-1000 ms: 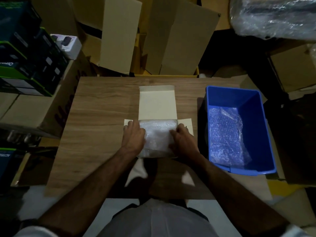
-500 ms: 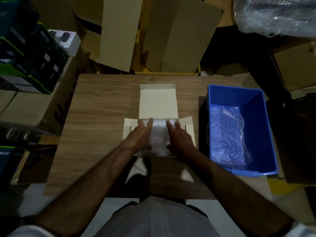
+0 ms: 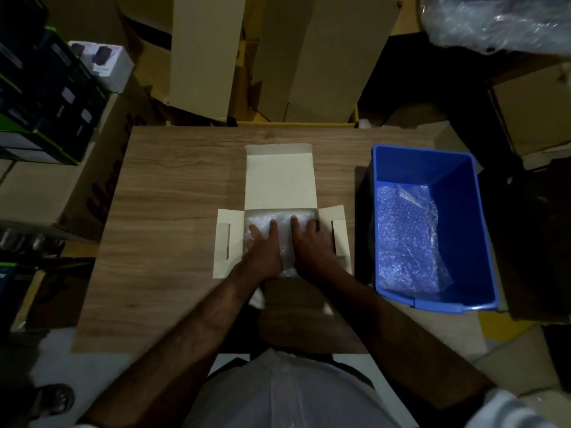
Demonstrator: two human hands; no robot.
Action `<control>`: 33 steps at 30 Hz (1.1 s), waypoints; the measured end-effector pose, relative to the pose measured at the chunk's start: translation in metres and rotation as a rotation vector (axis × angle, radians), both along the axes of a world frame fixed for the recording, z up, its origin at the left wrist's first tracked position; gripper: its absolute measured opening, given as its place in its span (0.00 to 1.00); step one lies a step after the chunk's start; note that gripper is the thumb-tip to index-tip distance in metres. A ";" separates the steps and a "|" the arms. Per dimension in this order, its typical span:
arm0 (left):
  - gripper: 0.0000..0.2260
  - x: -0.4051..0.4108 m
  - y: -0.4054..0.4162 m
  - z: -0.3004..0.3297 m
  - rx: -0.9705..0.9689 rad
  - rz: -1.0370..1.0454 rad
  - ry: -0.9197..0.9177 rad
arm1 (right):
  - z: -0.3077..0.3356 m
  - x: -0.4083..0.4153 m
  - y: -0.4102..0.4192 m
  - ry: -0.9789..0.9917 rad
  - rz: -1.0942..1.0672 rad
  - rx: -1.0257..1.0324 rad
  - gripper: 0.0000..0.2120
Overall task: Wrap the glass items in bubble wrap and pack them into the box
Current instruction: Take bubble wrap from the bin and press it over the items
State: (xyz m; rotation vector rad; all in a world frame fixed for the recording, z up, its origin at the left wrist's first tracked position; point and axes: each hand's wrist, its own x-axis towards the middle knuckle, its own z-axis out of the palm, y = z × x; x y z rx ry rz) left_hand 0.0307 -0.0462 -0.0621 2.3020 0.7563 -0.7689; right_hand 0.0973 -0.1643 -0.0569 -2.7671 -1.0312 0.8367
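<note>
A small cream cardboard box (image 3: pixel 279 177) lies open in the middle of the wooden table (image 3: pixel 173 211), its lid folded back and its side flaps spread out. Inside it sits a bundle wrapped in bubble wrap (image 3: pixel 284 222). My left hand (image 3: pixel 262 248) and my right hand (image 3: pixel 310 244) lie side by side flat on top of the bundle, fingers straight and pointing away from me, pressing it down. The glass inside the wrap is hidden.
A blue plastic bin (image 3: pixel 460 211) at the table's right edge holds another bubble-wrapped bundle (image 3: pixel 408 242). Flat cardboard sheets (image 3: pixel 324 54) lean behind the table. Stacked boxes (image 3: pixel 46 97) stand to the left, and a plastic-wrapped bulk (image 3: pixel 500 20) sits at top right.
Both hands moved from the sides of the bundle onto its top and flattened out, and the bundle has sunk deeper into the box.
</note>
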 end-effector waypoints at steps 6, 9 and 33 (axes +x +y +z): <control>0.53 0.004 0.029 0.000 -0.133 -0.076 0.036 | 0.000 0.001 0.001 0.039 -0.008 0.031 0.46; 0.51 0.002 0.040 0.004 -0.123 -0.122 0.045 | -0.004 -0.002 -0.001 0.047 -0.005 0.045 0.47; 0.43 -0.002 0.032 0.028 0.048 -0.262 -0.029 | 0.008 0.007 -0.023 0.108 0.088 0.122 0.52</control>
